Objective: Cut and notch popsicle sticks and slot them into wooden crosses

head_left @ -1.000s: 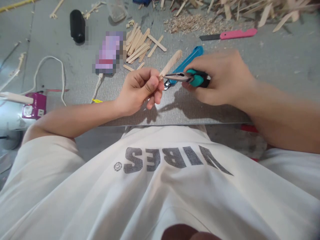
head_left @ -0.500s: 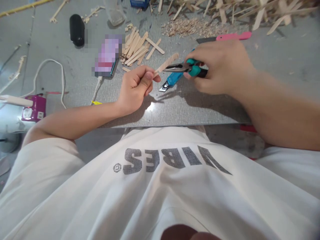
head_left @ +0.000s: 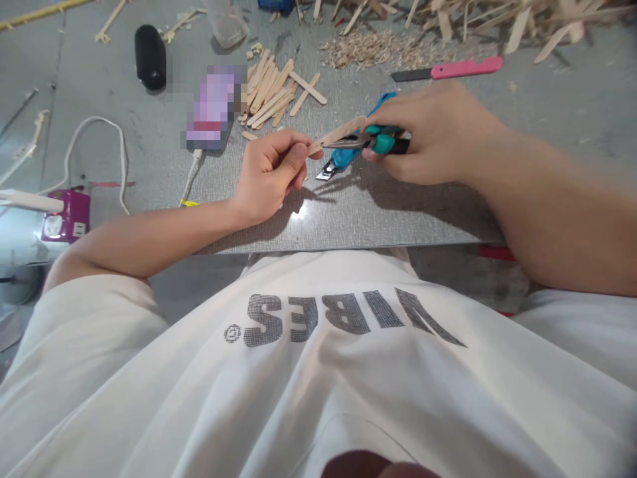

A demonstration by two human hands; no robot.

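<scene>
My left hand (head_left: 273,174) pinches the near end of a thin wooden stick (head_left: 339,133) between thumb and fingers, above the table. My right hand (head_left: 428,133) is wrapped round pliers (head_left: 382,140) with teal and black handles. The pliers' pointed jaws reach the stick close to my left fingertips; whether they grip it cannot be made out. Beneath the pliers a blue utility knife (head_left: 343,158) lies with its blade towards my left hand. A pile of wooden sticks (head_left: 269,89) lies beyond my left hand.
A phone (head_left: 212,109) with a white cable and a black case (head_left: 150,58) lie at the left. Beyond my right hand is a pink-handled blade (head_left: 466,68). Wood shavings (head_left: 368,50) and a heap of sticks (head_left: 522,26) lie at the back. The table's front edge (head_left: 348,248) is near my shirt.
The pliers' jaws have moved onto the stick near my left fingers. The stick's free end has tilted lower and to the right, nearer my right hand.
</scene>
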